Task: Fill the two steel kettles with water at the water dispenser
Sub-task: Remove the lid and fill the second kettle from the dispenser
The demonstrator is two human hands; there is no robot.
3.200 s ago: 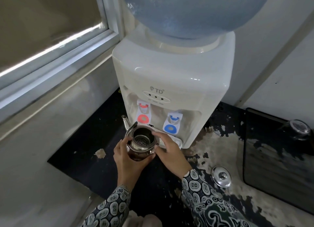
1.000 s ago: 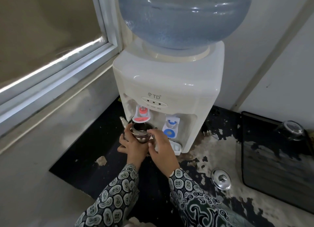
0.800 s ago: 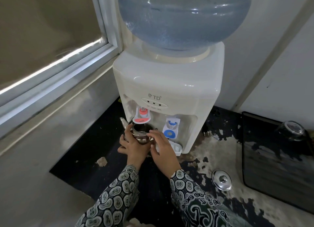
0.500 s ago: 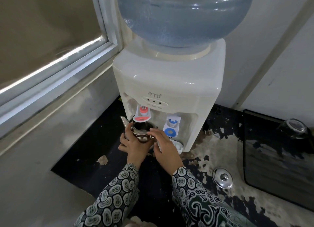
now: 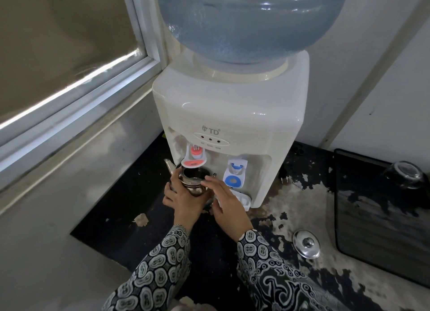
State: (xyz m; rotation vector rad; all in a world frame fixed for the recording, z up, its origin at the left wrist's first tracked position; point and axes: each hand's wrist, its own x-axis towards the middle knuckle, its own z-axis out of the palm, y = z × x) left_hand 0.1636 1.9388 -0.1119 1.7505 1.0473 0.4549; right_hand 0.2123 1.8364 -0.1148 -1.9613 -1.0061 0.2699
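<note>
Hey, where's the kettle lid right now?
In the head view, the lid lies knob up on the worn counter, lower right of the water dispenser, just left of the dark tray, right of the right hand.

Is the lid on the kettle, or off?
Off: the kettle mouth is open under the red tap, and a steel lid lies apart.
</note>
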